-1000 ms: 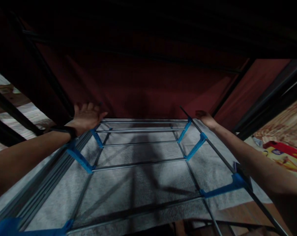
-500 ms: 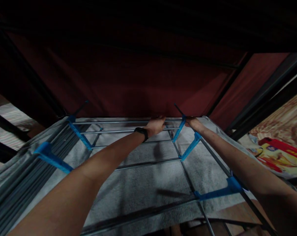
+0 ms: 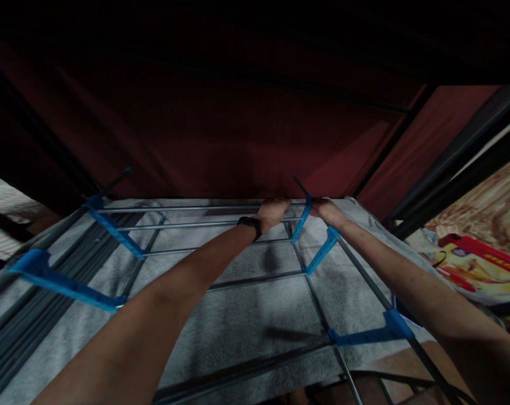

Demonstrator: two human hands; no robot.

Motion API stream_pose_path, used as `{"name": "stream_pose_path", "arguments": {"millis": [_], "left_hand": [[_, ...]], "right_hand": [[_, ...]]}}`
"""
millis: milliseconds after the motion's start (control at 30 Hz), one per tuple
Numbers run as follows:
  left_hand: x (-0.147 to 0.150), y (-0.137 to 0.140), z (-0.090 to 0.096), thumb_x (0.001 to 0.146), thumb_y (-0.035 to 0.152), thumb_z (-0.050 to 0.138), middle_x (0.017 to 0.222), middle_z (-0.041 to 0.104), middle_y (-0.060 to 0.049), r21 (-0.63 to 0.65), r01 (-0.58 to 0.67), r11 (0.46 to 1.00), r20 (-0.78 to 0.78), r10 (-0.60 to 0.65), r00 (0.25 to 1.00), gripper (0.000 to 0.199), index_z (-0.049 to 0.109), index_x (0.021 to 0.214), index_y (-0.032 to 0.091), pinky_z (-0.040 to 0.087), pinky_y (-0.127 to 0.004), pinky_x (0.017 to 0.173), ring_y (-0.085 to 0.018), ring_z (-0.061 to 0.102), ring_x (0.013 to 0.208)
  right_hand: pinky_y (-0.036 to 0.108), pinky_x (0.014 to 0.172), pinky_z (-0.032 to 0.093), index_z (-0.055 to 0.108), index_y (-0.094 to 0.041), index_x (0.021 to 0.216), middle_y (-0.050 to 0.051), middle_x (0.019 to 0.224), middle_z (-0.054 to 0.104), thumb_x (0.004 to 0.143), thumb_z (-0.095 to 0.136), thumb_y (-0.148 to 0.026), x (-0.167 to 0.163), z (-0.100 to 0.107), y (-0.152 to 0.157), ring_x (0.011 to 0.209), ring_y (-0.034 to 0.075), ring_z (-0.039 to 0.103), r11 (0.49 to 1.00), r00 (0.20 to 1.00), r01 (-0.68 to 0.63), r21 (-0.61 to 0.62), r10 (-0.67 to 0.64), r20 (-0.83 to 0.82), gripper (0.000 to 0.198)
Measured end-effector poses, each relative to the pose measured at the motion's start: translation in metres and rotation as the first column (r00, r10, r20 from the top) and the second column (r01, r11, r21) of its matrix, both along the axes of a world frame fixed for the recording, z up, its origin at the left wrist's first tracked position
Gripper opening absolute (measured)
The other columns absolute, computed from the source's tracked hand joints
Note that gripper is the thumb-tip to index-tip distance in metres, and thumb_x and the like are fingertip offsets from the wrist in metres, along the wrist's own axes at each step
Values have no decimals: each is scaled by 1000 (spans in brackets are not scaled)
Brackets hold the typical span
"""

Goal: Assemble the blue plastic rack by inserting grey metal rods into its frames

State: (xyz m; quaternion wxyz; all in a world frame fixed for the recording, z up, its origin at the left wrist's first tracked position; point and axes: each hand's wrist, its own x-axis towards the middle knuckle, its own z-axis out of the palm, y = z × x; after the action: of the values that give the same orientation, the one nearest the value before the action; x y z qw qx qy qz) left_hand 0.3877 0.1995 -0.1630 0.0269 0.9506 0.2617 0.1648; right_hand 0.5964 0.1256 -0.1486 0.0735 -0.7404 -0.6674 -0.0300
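A frame of grey metal tubes and blue plastic brackets lies over a grey towel-like cloth [image 3: 255, 315]. My left hand [image 3: 274, 211], with a black band at the wrist, is closed over the far metal rod [image 3: 196, 208] close to its right end. Just to the right, my right hand [image 3: 326, 210] is closed at the far right blue bracket [image 3: 301, 220], its fingertips partly hidden behind it. Nearer along the right tube come a second blue bracket [image 3: 321, 252] and a third blue bracket [image 3: 371, 332]. Another blue bracket [image 3: 69, 287] sits at the near left.
Several loose grey tubes [image 3: 65, 281] lie bundled along the left side of the cloth. A dark red fabric panel [image 3: 246, 140] rises behind the frame. Dark bars [image 3: 461, 163] flank it. At the right is a red and yellow package [image 3: 483, 267].
The frame's left side has shifted left and slightly toward me in view. Both hands keep their places on the far end, with my right hand slightly farther left in the picture.
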Motion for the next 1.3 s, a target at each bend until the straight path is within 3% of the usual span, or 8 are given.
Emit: {"name": "stream_pose_path", "arguments": {"millis": [200,667,833,1300], "left_hand": [[3,-5,2,95,15,38,117,66,-11,16,-49,999,-6,49,999,36,61,122,20,48,-33,93,-22,62,109],[0,-7,3,94,13,36,112,66,-11,36,-52,998,-22,53,998,39,62,122,21,49,-33,85,-23,64,101],[0,-7,1,94,13,36,114,66,-11,13,-67,998,-15,68,998,40,62,123,22,50,-33,85,-23,64,102],[1,-6,-2,96,14,35,114,66,-11,66,-63,996,-12,64,998,39,60,126,21,49,-34,86,-23,64,102]], "right_hand": [[29,88,49,72,-10,94,18,109,71,85,59,-15,-2,9,-1,102,27,67,993,983,-17,-121,38,178,16],[30,86,51,70,-13,98,14,109,71,86,56,-15,-3,0,3,100,25,67,996,980,13,-86,4,198,19],[30,84,52,70,-9,96,19,107,71,86,59,-15,-2,4,4,97,27,68,993,980,2,-122,23,198,17],[29,93,48,67,-2,114,23,119,67,91,58,-19,4,-4,9,112,29,64,988,933,-30,-152,82,350,29]]}}
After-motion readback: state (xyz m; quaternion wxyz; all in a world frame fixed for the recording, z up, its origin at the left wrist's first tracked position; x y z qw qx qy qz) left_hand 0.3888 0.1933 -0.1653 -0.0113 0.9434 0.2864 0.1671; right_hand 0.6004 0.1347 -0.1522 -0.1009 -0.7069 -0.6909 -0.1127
